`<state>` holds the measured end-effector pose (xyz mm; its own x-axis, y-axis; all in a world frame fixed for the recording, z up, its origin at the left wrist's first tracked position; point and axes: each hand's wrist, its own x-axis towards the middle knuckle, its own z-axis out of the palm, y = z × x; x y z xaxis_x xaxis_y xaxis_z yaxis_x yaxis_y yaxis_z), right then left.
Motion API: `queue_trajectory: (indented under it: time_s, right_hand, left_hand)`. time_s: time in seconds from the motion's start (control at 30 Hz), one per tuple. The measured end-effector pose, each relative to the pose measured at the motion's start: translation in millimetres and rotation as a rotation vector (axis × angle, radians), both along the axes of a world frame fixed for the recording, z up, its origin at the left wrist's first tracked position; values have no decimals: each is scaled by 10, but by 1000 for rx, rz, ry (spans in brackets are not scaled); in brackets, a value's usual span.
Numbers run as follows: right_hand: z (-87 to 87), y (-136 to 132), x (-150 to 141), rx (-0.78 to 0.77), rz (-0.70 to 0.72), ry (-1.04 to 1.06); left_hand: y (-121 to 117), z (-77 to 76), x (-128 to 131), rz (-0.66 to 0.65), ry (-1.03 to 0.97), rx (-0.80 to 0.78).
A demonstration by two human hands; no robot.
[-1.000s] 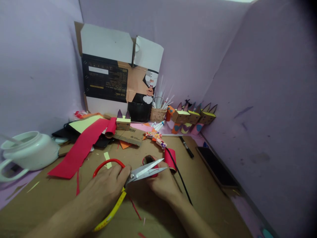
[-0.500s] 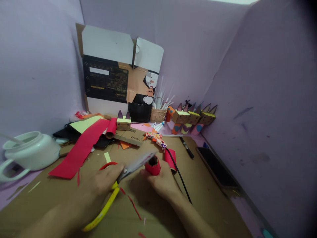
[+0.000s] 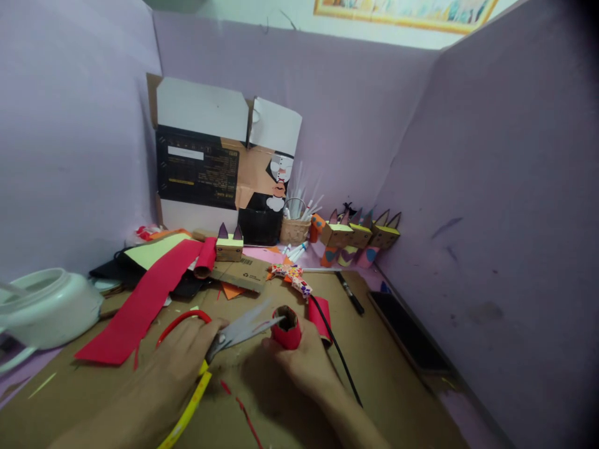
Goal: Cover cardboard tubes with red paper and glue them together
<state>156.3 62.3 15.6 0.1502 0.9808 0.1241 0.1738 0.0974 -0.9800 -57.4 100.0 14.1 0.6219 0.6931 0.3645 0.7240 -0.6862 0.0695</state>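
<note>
In my left hand (image 3: 187,349) is a pair of scissors (image 3: 229,337) with red and yellow handles. Their blades are spread and slightly blurred, and one tip reaches the open top of a cardboard tube (image 3: 287,337) wrapped in red paper. My right hand (image 3: 306,355) grips that tube upright, its mouth facing up; whether the blade is inside the rim I cannot tell. Just behind the right hand lies another red tube (image 3: 320,315). A hot glue gun (image 3: 292,279) covered in patterned material rests beyond it, its black cord running past my right wrist.
Cardboard (image 3: 374,374) covers the work surface, with red paper scraps on it. A white pot (image 3: 51,308) and a red paper strip (image 3: 145,305) are at left. A marker (image 3: 349,293) and a phone (image 3: 405,330) lie right. Cat-eared box figures (image 3: 339,236) and a basket (image 3: 294,231) stand behind.
The scissors' blades have spread apart, and one tip has come to the tube's mouth. My left hand has shifted a little left and down. The whole view has tilted upward.
</note>
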Motion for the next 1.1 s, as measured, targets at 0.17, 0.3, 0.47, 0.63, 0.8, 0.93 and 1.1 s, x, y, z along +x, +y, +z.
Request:
queue_trajectory:
  time_s: [0.17,0.3,0.47,0.63,0.8,0.93,1.1]
  right_hand:
    - [-14,-23,4,109,100,37]
    - [-3,-44,-1,104,115,-9]
    - [-6,-49,-4,133,126,20]
    - [1,-58,-3,114,122,-21]
    - [-47,-49,-10,132,114,-5]
    - [-101,-35,-19,108,85,-13]
    - [-119,-29,-39,133,108,50]
  left_hand:
    - [-161,62,177,-10,99,26]
    - [-204,103,268,-7,172,58]
    - [-210,110,304,-5,193,62]
    - [-212,124,304,-4,236,64]
    - [-225,137,300,1,258,45]
    - [-222,107,305,17,266,-5]
    - [-194,77,296,-16,302,-26]
